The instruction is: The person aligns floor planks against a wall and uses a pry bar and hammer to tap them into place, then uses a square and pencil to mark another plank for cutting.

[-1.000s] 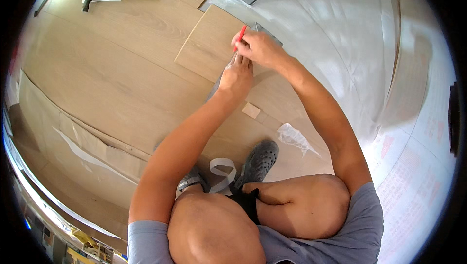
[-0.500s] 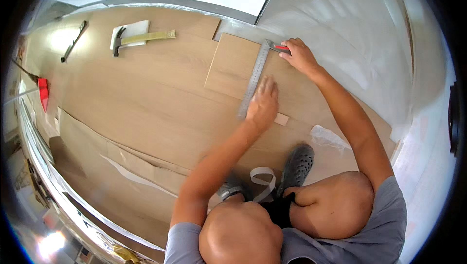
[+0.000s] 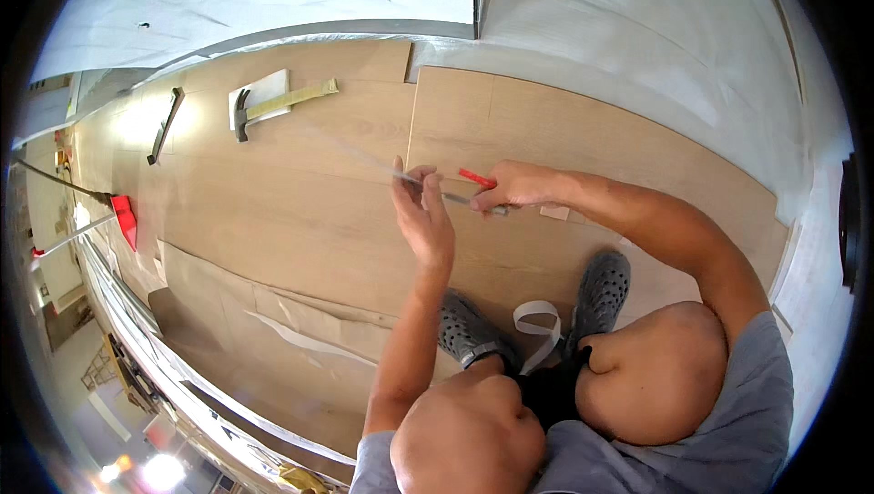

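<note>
Between my hands a metal ruler [image 3: 462, 198] is lifted off the floor, its far end smeared by motion. My left hand [image 3: 424, 221] has its fingers partly spread around the ruler, which passes between thumb and fingers. My right hand [image 3: 514, 186] is closed around a slim red tool [image 3: 477, 178], whose exact kind is hidden by the grip. Its lower fingers lie against the ruler's near end. Beyond my hands lies a wood-look floor plank [image 3: 592, 130], with a faint line across it near its left end.
A hammer [image 3: 282, 104] rests on a white pad at the far left, beside a dark metal bar [image 3: 165, 126]. A red dustpan [image 3: 125, 223] stands further left. Near my shoes [image 3: 601, 294] lies a curled white strip [image 3: 539, 312]. Brown sheeting [image 3: 273, 307] covers the floor at left.
The ruler has come up off the plank and back toward me. My right hand has moved down and left with the red tool. My left hand has moved left and turned palm inward.
</note>
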The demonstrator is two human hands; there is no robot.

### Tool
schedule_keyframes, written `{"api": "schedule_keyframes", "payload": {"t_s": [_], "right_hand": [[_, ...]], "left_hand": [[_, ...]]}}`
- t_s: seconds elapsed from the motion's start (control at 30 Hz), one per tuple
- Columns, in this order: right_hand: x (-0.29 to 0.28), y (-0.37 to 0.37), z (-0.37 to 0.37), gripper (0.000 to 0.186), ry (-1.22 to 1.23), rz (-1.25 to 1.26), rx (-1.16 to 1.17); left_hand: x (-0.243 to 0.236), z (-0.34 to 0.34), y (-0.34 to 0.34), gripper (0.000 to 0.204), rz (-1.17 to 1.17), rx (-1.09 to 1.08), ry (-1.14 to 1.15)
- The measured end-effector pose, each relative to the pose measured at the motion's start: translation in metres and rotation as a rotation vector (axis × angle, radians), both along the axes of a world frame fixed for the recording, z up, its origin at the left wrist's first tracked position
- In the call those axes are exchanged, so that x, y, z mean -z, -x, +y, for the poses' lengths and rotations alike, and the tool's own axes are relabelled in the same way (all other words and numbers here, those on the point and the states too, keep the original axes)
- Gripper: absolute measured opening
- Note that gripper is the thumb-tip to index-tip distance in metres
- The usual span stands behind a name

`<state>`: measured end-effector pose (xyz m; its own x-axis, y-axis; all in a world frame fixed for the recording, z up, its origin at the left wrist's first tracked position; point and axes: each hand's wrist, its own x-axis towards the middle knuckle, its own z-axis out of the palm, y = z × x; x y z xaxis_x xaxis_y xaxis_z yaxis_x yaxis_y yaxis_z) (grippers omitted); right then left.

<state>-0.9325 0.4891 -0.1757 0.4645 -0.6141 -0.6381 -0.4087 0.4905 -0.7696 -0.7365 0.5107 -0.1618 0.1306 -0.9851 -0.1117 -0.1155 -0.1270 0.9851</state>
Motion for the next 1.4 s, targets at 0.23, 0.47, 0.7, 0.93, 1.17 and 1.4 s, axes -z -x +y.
{"api": "schedule_keyframes", "payload": {"t_s": [0.23, 0.47, 0.7, 0.93, 1.17, 1.4], "right_hand": [[0.048, 0.029, -0.039, 0.021, 1.115, 0.581, -0.021], [0.066, 0.054, -0.036, 0.052, 1.24, 0.623, -0.152], [0.067, 0.058, -0.037, 0.054, 1.255, 0.638, -0.147], [0.066, 0.058, -0.039, 0.055, 1.22, 0.626, -0.152], [0.063, 0.058, -0.042, 0.055, 1.241, 0.643, -0.169], [0.065, 0.058, -0.043, 0.056, 1.217, 0.619, -0.171]], "left_hand": [[0.049, -0.067, -0.066, 0.053, -0.905, 0.224, -0.046], [0.056, -0.097, -0.059, 0.049, -0.972, 0.233, -0.203], [0.064, -0.108, -0.053, 0.046, -1.071, 0.226, -0.168], [0.067, -0.117, -0.054, 0.043, -1.151, 0.254, -0.115], [0.071, -0.118, -0.056, 0.044, -1.126, 0.239, -0.104], [0.074, -0.117, -0.058, 0.044, -1.138, 0.236, -0.047]]}}
